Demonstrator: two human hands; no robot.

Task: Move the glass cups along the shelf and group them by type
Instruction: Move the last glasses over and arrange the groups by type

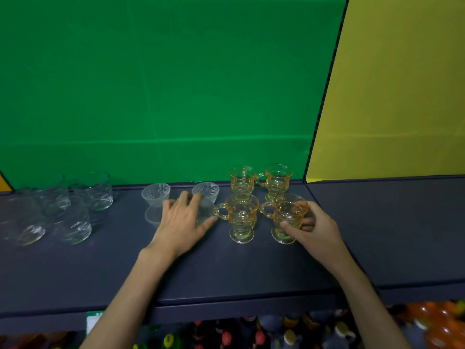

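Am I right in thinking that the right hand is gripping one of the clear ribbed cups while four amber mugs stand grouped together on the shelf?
Not quite: in the head view the right hand grips an amber mug, the front right of the four, not a clear ribbed cup. The rest stands.

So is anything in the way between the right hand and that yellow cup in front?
No. The right hand already grips the front-right amber glass footed mug, thumb and fingers round its bowl. Nothing stands between them. The next amber mug stands close on its left, apart from it.
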